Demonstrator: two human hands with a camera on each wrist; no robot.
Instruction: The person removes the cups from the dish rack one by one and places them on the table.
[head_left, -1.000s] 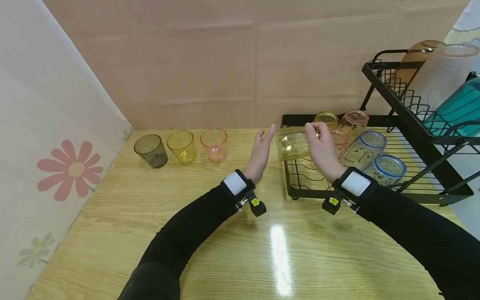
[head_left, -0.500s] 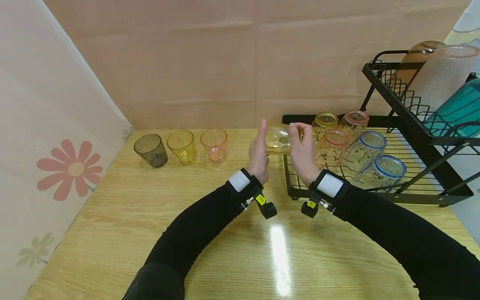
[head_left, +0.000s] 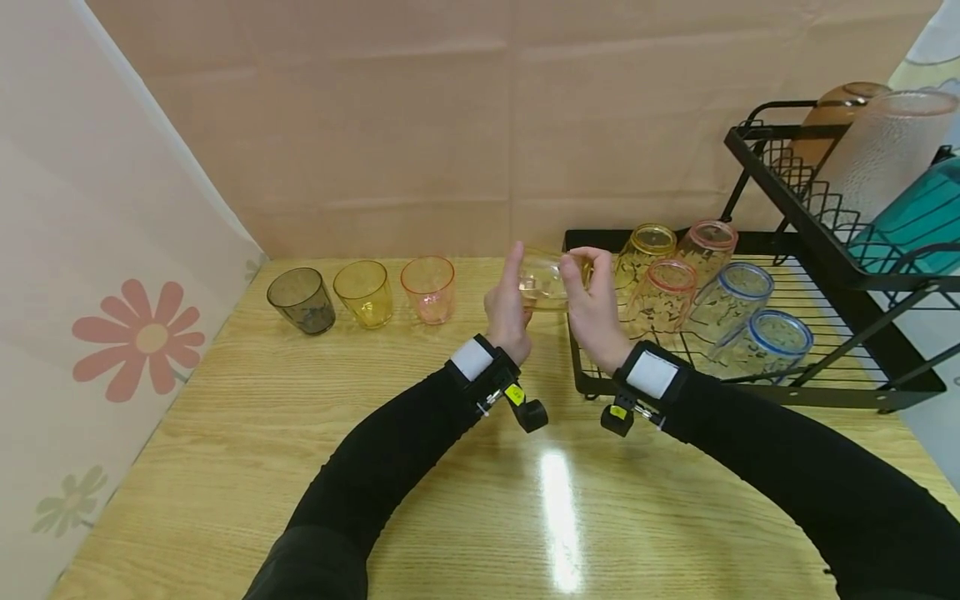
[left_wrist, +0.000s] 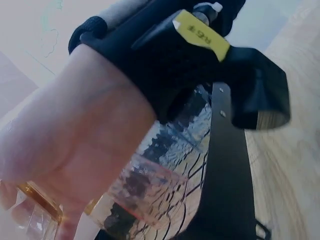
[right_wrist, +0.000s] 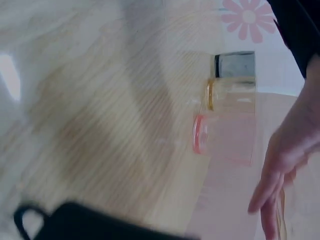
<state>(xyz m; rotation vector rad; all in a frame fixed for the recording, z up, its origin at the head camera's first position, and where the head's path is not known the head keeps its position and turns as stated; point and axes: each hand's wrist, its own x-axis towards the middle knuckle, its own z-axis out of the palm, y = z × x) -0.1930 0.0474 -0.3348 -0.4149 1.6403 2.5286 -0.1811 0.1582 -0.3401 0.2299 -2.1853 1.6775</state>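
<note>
Head camera view: a plain pinkish-beige backdrop (head_left: 390,125) is filling the far side, and a pale wood-grain table (head_left: 420,517) is stretching beneath it, catching a bright streak of light near the front. On the left, a white panel is showing a large pink flower (head_left: 153,338) and a smaller faint one.

To the right, a black two-tier wire rack (head_left: 840,396) is standing on the table. Its upper shelf is carrying an amber-brown vessel (head_left: 821,133), a textured clear one (head_left: 873,162) and a teal one (head_left: 918,217). Its lower tier is holding five upside-down glasses (head_left: 663,296), tinted yellow, pink and blue.

Two arms in black sleeves are reaching in from the front, a camera strapped to each wrist. The right hand (head_left: 596,317) is pinching a yellow-amber glass (head_left: 543,279) at its right end, thumb against curled fingers. The left hand (head_left: 507,312) is meeting the other end, one digit pointing up; whether it is gripping, I cannot tell. This glass is lying sideways in the air between the hands, just beside the rack's left edge.

Farther left, three small tumblers are standing mouth-up in a row: grey (head_left: 302,302), yellow (head_left: 363,294) and pink (head_left: 428,290).
</note>
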